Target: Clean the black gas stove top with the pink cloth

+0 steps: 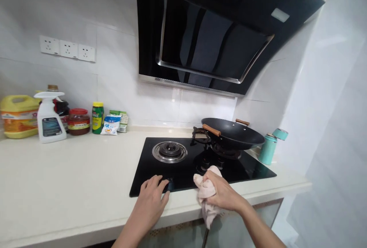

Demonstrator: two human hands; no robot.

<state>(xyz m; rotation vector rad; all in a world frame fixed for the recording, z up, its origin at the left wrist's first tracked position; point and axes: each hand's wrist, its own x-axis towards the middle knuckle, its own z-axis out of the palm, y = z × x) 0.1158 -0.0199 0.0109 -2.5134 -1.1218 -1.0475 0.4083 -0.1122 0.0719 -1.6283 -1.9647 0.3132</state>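
A bunched pale pink cloth (pixel 207 192) is gripped in my right hand (pixel 222 193) at the front edge of the black glass gas stove (pixel 179 177). Part of the cloth hangs down over the counter's edge. My left hand (pixel 152 198) is at the stove's front left corner, palm down with its fingers stretched out, and holds nothing. Beyond the hands, the left burner (pixel 169 151) is bare of its pan support. A black wok (pixel 229 135) with wooden handles sits over the right burner. Two control knobs (pixel 212 163) show just behind the cloth.
On the left, a white spray bottle (pixel 51 119), a yellow jug (pixel 20 119), a red-lidded jar (pixel 78 121), a green container (pixel 98 118) and packets (pixel 111 124) line the wall. A teal canister (pixel 268 150) stands right of the wok. The range hood (pixel 212 37) slants overhead.
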